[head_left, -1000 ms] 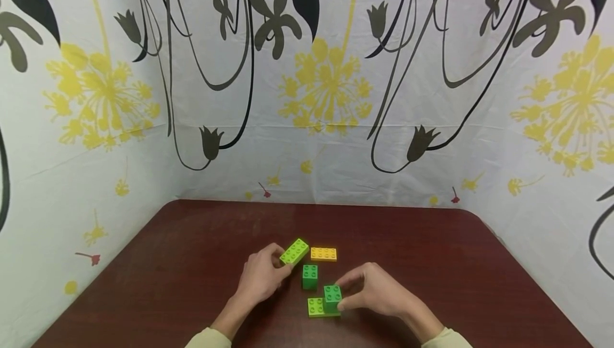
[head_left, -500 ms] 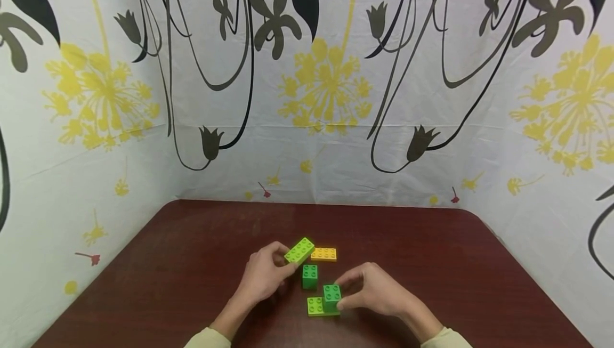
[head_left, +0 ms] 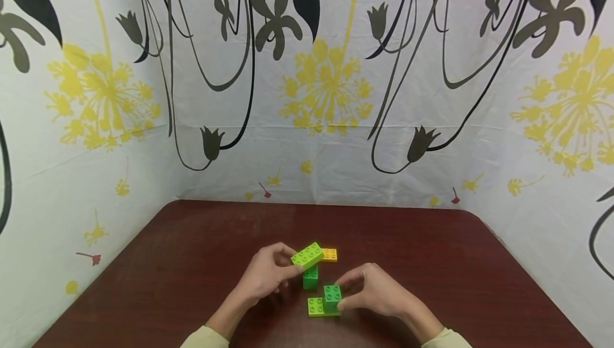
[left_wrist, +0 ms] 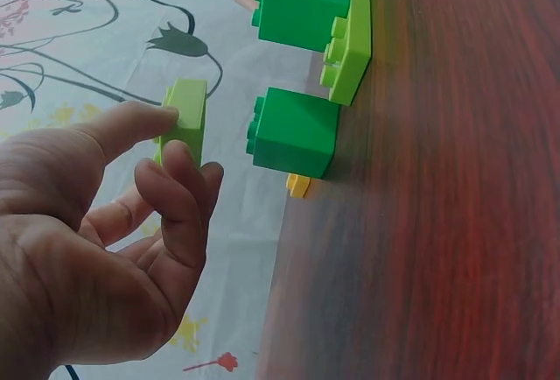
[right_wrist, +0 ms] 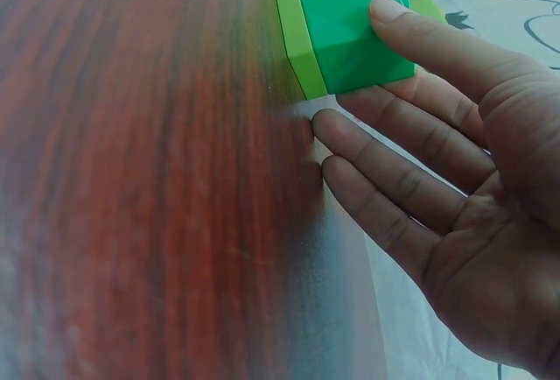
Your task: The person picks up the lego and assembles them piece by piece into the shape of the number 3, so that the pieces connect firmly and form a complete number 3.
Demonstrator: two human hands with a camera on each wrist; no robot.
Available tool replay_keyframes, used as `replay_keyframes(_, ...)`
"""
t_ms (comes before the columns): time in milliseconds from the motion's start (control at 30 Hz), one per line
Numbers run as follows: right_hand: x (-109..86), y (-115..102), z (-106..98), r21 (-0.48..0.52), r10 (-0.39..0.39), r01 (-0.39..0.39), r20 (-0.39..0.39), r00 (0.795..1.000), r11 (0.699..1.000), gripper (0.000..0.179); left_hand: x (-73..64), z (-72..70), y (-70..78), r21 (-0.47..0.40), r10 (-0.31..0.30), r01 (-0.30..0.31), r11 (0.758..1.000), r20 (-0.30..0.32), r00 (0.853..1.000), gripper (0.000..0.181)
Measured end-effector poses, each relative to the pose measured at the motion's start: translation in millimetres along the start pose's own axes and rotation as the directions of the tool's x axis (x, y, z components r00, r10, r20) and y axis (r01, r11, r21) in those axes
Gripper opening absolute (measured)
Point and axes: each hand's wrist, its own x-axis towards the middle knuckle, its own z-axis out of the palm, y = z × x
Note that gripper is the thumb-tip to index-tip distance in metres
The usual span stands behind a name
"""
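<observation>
My left hand (head_left: pixel 264 273) pinches a lime green toy brick (head_left: pixel 307 255) by one end between thumb and fingers. The brick is tilted and raised above the table, as the left wrist view shows. Below it stands a dark green square brick (head_left: pixel 310 280), partly covered in the head view. My right hand (head_left: pixel 379 290) holds another green square brick (head_left: pixel 332 298) between thumb and fingers. That brick sits on the right half of a flat lime brick (head_left: pixel 315 307) lying on the table; the left studs of the flat one show.
A flat yellow brick (head_left: pixel 330 255) lies behind the raised lime one, partly hidden by it. The dark red-brown table (head_left: pixel 408 241) has a patterned white cloth (head_left: pixel 316 177) hanging along its back and sides.
My left hand has moved to the right with the lime brick, which now overlaps the yellow brick and the standing green one. The right hand stays in place on its green brick.
</observation>
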Motion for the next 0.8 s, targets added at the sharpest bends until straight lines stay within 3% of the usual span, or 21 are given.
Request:
replay_keyframes(433,0.9,0.5,-0.7,0.005,-0.001,0.001,0.014,1.0,1.0,0.03,0.2,-3.1,1.8,-0.055,0.005,0.001,0.999,0.117,0.993,0.031)
replay_keyframes(800,0.5,0.7,0.2,0.005,-0.007,0.007,0.004,1.0,1.0,0.03,-0.7,-3.2,3.8,-0.096,-0.007,0.025,0.995,0.18,0.984,0.031)
